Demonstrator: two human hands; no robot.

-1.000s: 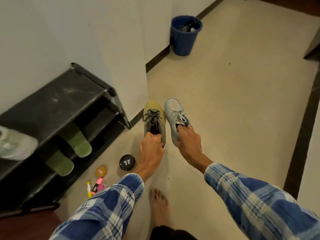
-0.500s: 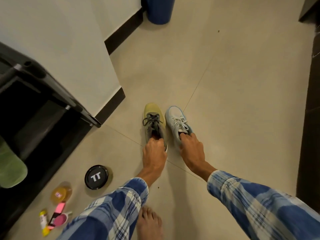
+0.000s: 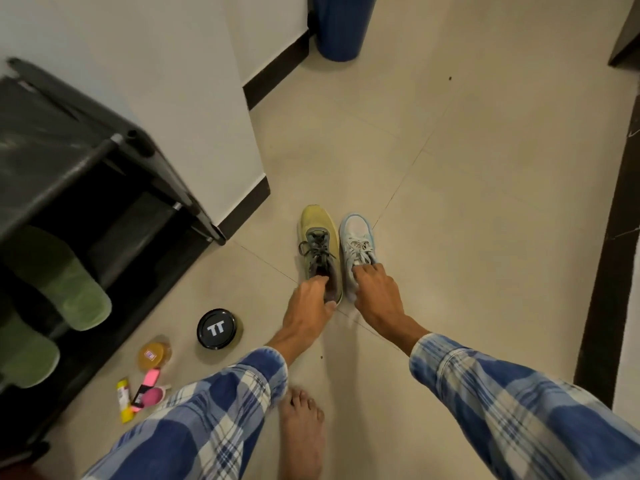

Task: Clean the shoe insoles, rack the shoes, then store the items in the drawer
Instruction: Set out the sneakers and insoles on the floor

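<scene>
Left hand [image 3: 306, 303] gripped the yellow sneaker [image 3: 317, 221] at the heel collar, fingers curled into the opening and thumb on the outside. Right hand [image 3: 375, 296] held the pale blue sneaker [image 3: 356, 228] the same way, fingertips tucked in behind the laces. The two shoes sat side by side, almost touching, toes pointing away from the person, over the beige tile floor [image 3: 467, 202]; could not tell if the soles were on the tile or just off it.

The black shoe rack [image 3: 69, 150] stood to the left against the white wall [image 3: 194, 98], well apart from the shoes. Two green slippers [image 3: 74, 289] lay on its lower shelves. Between rack and shoes, on the floor: a black round tin [image 3: 217, 328] marked TT, nearest the left hand, then an amber jar [image 3: 154, 355], a yellow tube [image 3: 123, 400] and a pink item [image 3: 149, 384], blurry, beside the left plaid sleeve [image 3: 207, 410]. A blue bin [image 3: 343, 26] stood far back by the wall. A bare foot [image 3: 303, 431] was planted below the hands.
</scene>
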